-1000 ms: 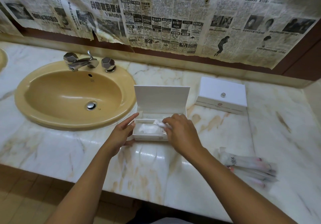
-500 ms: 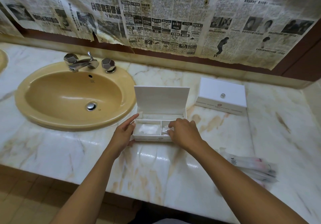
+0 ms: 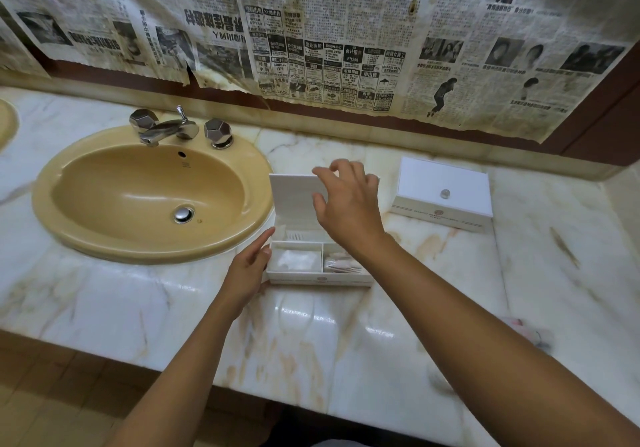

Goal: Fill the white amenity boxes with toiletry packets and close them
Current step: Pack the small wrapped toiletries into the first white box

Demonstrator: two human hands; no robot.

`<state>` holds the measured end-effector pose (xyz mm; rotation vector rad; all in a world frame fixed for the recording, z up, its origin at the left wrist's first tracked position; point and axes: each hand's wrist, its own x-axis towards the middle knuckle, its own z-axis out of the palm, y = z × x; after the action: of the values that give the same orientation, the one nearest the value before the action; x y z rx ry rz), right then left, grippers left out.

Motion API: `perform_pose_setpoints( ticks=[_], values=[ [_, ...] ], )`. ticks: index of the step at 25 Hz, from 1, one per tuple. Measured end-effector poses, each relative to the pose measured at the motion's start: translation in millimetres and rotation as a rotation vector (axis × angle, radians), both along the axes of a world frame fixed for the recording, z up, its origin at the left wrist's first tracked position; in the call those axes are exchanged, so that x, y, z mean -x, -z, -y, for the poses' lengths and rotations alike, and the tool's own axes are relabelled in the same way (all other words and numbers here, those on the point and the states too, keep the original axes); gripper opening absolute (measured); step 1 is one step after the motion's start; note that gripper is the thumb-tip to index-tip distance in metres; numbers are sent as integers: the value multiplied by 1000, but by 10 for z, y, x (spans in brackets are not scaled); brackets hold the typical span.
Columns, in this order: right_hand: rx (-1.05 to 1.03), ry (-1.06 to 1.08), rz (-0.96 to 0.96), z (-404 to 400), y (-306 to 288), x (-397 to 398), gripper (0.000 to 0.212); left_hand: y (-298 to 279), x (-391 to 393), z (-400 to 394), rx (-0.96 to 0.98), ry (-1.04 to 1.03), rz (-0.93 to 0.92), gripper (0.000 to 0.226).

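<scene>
An open white amenity box (image 3: 320, 278) sits on the marble counter just right of the sink. Its lid (image 3: 292, 197) stands upright. A white packet (image 3: 298, 260) lies in the front left compartment and a packet with pink sticks (image 3: 341, 265) in the front right one. My left hand (image 3: 247, 270) rests with straight fingers against the box's left side. My right hand (image 3: 348, 204) is raised at the lid, fingers curled over its top edge and thumb in front. A second white amenity box (image 3: 443, 188) stands closed to the right.
The yellow sink (image 3: 152, 193) with a chrome tap (image 3: 169, 129) fills the counter's left. Spare toiletry packets (image 3: 528, 332) lie blurred near the front right edge, partly hidden by my right arm. Newspaper (image 3: 329, 41) covers the wall behind. Bare marble (image 3: 554, 256) spreads at the right.
My right hand has left the front right compartment and risen to the top edge of the lid. The packet stays in that compartment. My left hand has not moved.
</scene>
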<state>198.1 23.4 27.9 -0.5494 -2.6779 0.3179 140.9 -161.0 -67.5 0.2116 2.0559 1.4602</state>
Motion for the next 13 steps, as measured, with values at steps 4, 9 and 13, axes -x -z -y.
perform_pose_setpoints(
  ticks=[4, 9, 13],
  values=[
    [-45, 8, 114, -42, 16, 168, 39, 18, 3, 12, -13, -11, 37, 38],
    [-103, -9, 121, -34, 97, 109, 29, 16, 4, 14, -32, -38, 84, 34],
    [-100, -35, 25, 26, 161, -59, 15, 18, 2, 14, -38, -38, 77, 33]
  ],
)
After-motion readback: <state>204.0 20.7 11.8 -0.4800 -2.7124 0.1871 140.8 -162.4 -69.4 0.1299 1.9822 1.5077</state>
